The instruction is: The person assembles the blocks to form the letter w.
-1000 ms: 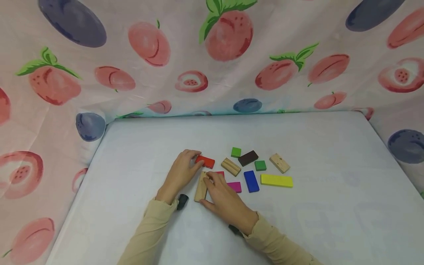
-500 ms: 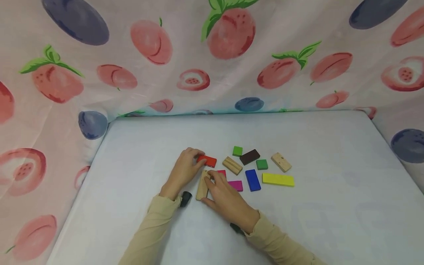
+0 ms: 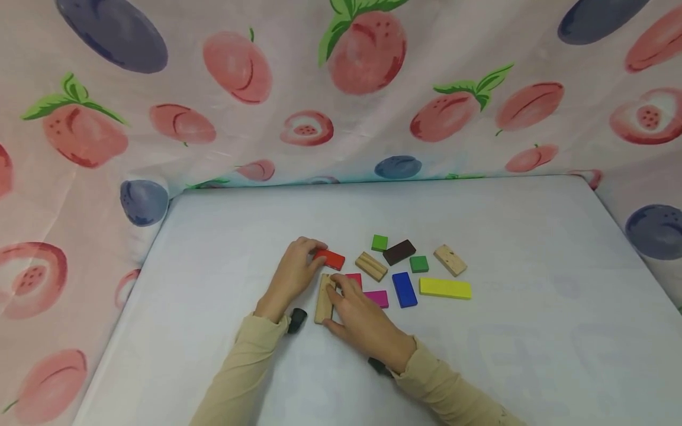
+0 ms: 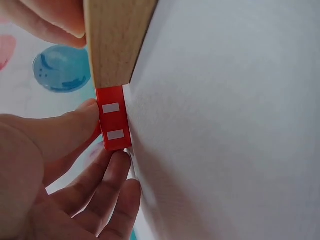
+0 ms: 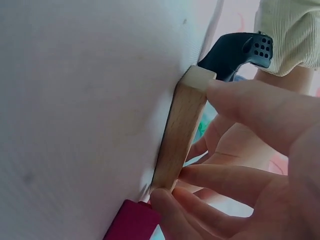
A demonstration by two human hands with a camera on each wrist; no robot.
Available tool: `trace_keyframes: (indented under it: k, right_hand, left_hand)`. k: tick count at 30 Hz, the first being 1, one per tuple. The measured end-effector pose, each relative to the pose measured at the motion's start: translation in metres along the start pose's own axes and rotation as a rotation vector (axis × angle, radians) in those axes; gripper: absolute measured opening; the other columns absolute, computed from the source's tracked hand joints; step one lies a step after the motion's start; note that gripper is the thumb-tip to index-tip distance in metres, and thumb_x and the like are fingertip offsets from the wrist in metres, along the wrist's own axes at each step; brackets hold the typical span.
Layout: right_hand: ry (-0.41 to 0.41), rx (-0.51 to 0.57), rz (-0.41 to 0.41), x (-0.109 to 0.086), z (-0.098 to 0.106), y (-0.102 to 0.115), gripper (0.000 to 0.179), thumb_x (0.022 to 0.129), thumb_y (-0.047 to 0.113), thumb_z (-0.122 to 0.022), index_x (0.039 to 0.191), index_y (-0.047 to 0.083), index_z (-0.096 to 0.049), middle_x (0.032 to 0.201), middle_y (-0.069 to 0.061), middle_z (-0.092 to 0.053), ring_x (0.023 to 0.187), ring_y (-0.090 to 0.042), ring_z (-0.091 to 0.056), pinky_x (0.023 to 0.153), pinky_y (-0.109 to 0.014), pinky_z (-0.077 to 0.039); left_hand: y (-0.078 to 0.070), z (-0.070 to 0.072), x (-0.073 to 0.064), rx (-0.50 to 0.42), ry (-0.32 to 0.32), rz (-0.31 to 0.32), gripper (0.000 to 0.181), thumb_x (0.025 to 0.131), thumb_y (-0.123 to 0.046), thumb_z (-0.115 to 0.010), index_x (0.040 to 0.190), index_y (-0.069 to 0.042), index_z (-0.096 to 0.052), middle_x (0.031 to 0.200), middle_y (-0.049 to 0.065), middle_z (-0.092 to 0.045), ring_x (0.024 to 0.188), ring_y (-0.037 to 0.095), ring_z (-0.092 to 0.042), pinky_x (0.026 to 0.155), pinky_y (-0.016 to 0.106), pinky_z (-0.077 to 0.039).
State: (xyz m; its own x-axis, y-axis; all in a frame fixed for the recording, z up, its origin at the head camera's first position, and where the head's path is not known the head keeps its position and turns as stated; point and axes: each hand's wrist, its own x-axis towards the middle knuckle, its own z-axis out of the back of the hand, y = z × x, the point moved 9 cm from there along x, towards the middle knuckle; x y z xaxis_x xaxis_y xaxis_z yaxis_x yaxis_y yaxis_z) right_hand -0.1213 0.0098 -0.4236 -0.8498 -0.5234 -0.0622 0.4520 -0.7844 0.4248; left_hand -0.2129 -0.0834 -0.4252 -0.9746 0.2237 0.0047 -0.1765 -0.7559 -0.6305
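Observation:
My left hand [image 3: 292,271] pinches the left end of a flat red wooden block [image 3: 333,260]. In the left wrist view two white patches show on that red block's side, with the thumb against one face and fingers at its end. Just nearer, a long plain wooden block [image 3: 322,305] lies on the table, pointing away from me. My right hand [image 3: 367,322] grips it, thumb at the near end and fingertips at the far end, as the right wrist view shows. A crimson block [image 3: 354,280] and a magenta block [image 3: 379,299] lie beside the right hand, partly hidden by it.
Right of the hands lie a grooved wooden block [image 3: 371,267], a dark brown block [image 3: 399,252], two green blocks [image 3: 379,243], a blue block [image 3: 405,290], a yellow block [image 3: 445,288] and a plain wooden block [image 3: 450,260]. A fruit-print curtain [image 3: 367,136] hangs behind the white table [image 3: 533,248].

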Motion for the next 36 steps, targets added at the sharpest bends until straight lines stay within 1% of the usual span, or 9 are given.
trace_keyframes:
  k: [5, 9, 13, 18, 21, 25, 31, 36]
  right_hand:
    - [0.013, 0.023, -0.006, 0.001, 0.000, -0.001, 0.062, 0.088, 0.031, -0.076, 0.137, -0.001, -0.056, 0.148, -0.017, -0.041, 0.133, -0.027, -0.046, 0.098, -0.034, -0.053]
    - [0.015, 0.047, 0.006, 0.000, 0.001, -0.001, 0.061, 0.089, 0.029, -0.076, 0.137, -0.003, -0.056, 0.150, -0.017, -0.040, 0.135, -0.028, -0.045, 0.100, -0.035, -0.052]
    - [0.013, 0.065, 0.026, 0.000, 0.002, 0.000, 0.062, 0.088, 0.026, -0.077, 0.138, -0.004, -0.055, 0.150, -0.017, -0.041, 0.134, -0.027, -0.047, 0.101, -0.035, -0.051]
    - [0.025, 0.091, 0.044, 0.000, 0.002, -0.002, 0.063, 0.088, 0.023, -0.076, 0.139, -0.004, -0.053, 0.151, -0.017, -0.040, 0.134, -0.027, -0.047, 0.101, -0.035, -0.051]
    - [0.040, 0.109, 0.048, 0.000, 0.003, -0.003, 0.062, 0.089, 0.022, -0.075, 0.140, -0.004, -0.052, 0.152, -0.016, -0.038, 0.136, -0.027, -0.045, 0.102, -0.035, -0.050]
    - [0.067, 0.129, 0.053, 0.000, 0.004, -0.003, 0.061, 0.091, 0.020, -0.074, 0.141, -0.006, -0.050, 0.153, -0.015, -0.037, 0.137, -0.028, -0.042, 0.104, -0.037, -0.049]
    - [0.093, 0.148, 0.064, 0.001, 0.004, -0.003, 0.061, 0.091, 0.018, -0.072, 0.142, -0.006, -0.048, 0.155, -0.015, -0.035, 0.140, -0.028, -0.039, 0.108, -0.038, -0.045]
    - [0.113, 0.186, 0.055, 0.001, 0.005, -0.005, 0.061, 0.090, 0.012, -0.071, 0.143, -0.005, -0.047, 0.157, -0.013, -0.033, 0.141, -0.027, -0.038, 0.110, -0.039, -0.043]
  left_hand:
    - [0.001, 0.000, 0.000, -0.019, 0.006, 0.011, 0.022, 0.094, -0.010, -0.068, 0.116, -0.005, -0.069, 0.119, 0.013, -0.063, 0.113, 0.028, -0.057, 0.102, 0.043, -0.048]
    - [0.002, 0.001, 0.000, -0.037, 0.013, 0.018, 0.022, 0.094, -0.009, -0.067, 0.116, -0.005, -0.069, 0.119, 0.014, -0.063, 0.114, 0.029, -0.058, 0.102, 0.043, -0.047]
    - [0.004, 0.001, 0.001, -0.051, 0.020, 0.017, 0.021, 0.095, -0.008, -0.065, 0.116, -0.007, -0.071, 0.119, 0.013, -0.063, 0.112, 0.028, -0.058, 0.098, 0.044, -0.049]
    - [0.005, 0.001, 0.001, -0.073, 0.025, 0.020, 0.022, 0.097, -0.007, -0.063, 0.116, -0.009, -0.073, 0.121, 0.013, -0.063, 0.116, 0.028, -0.058, 0.099, 0.044, -0.049]
    - [0.005, 0.001, 0.001, -0.082, 0.032, 0.016, 0.022, 0.097, -0.007, -0.062, 0.116, -0.009, -0.073, 0.121, 0.013, -0.063, 0.115, 0.028, -0.058, 0.096, 0.043, -0.050]
    - [0.009, 0.000, 0.002, -0.113, 0.044, 0.019, 0.022, 0.098, -0.008, -0.061, 0.116, -0.009, -0.073, 0.121, 0.013, -0.062, 0.110, 0.027, -0.058, 0.091, 0.042, -0.051]
    - [0.014, 0.001, 0.001, -0.156, 0.053, 0.020, 0.023, 0.097, -0.006, -0.061, 0.116, -0.008, -0.073, 0.121, 0.013, -0.061, 0.110, 0.027, -0.059, 0.092, 0.043, -0.051]
    - [0.014, 0.004, 0.002, -0.169, 0.050, 0.002, 0.023, 0.097, -0.004, -0.061, 0.116, -0.007, -0.073, 0.122, 0.014, -0.061, 0.112, 0.028, -0.058, 0.093, 0.044, -0.051]
